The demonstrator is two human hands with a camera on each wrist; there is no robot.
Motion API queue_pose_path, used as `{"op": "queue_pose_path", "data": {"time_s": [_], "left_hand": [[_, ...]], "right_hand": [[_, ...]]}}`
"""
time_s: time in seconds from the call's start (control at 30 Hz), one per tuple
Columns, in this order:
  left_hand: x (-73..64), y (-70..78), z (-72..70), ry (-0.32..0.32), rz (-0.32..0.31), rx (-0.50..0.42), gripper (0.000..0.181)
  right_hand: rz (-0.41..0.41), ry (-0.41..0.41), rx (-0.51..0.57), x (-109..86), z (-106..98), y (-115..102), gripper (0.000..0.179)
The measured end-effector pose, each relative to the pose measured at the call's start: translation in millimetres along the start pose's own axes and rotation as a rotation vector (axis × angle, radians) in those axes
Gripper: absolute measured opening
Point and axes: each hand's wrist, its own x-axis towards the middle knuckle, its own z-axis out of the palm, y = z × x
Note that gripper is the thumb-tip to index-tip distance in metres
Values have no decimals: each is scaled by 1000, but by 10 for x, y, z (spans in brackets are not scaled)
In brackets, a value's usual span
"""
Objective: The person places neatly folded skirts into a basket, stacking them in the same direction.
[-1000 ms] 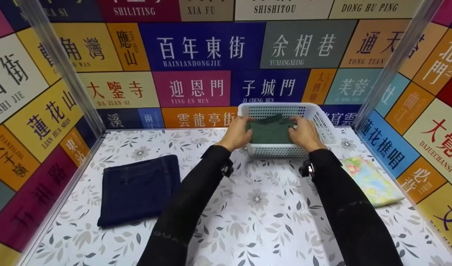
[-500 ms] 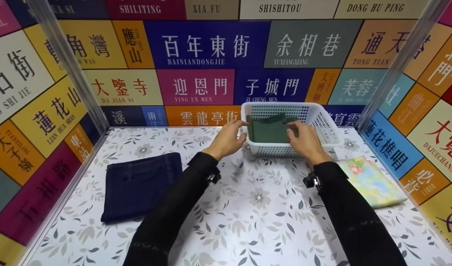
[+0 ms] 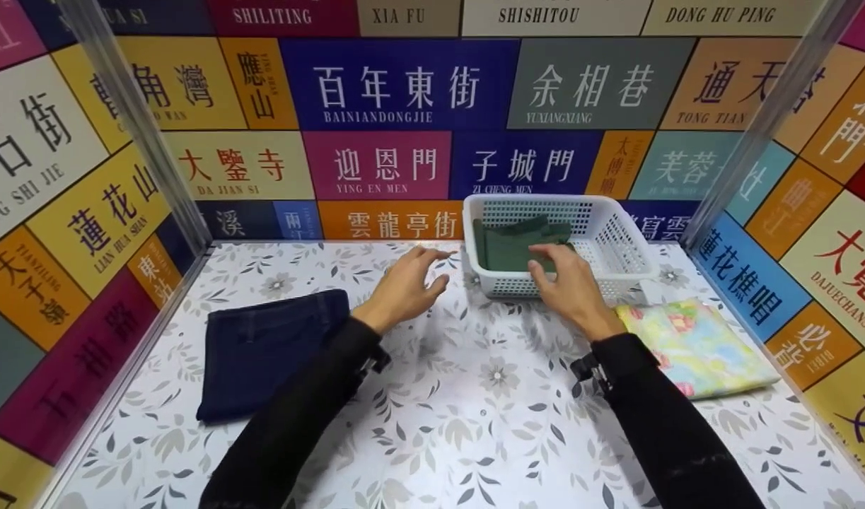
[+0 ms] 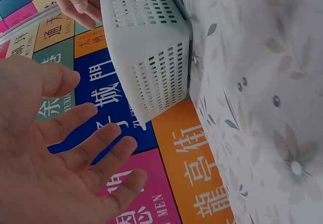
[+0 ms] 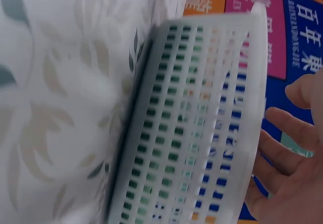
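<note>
A folded dark green garment (image 3: 510, 249) lies in the left part of a white perforated plastic basket (image 3: 506, 284) at the back of the table. My left hand (image 3: 404, 288) is in the air left of the basket, fingers spread and holding nothing. Over the basket's front rim hovers my right hand (image 3: 572, 288), its fingers loosely bent near the green garment but gripping nothing. The right wrist view has that hand (image 5: 292, 158) beside the basket's rim (image 5: 257, 98). From the left wrist, the palm of the left hand (image 4: 65, 148) appears apart from the basket wall (image 4: 156, 77).
Folded navy denim (image 3: 262, 360) lies at the left, partly behind the left sleeve. A folded yellow, multicoloured cloth (image 3: 708, 350) lies at the right, beside the right forearm. The table carries a leaf-patterned cover (image 3: 467, 403). Sign-covered walls (image 3: 397, 85) enclose the back and sides.
Both hands have let go of the green garment, which stays in the basket. The left hand has drawn away to the left and toward me; the right has pulled back to the front rim.
</note>
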Motion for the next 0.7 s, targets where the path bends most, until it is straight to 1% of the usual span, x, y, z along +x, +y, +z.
{"op": "queue_pose_path", "data": {"time_s": [0.2,0.3,0.5,0.7], "left_hand": [[-215,-59,-105,-28,-61,33,52],[-319,-90,-154,-27,-65,51,53],[-522,-182,-229,4,-32,85,55],[-719,-294,-304,1,-65,149,58]], "right_hand": [[-51,10,7,-85,100,-156,40],[-68,9,4,-128,151,-237,40],[-110,13,15,-198,250,-365,40],[-190,14,14,-275,342,-520,41]]}}
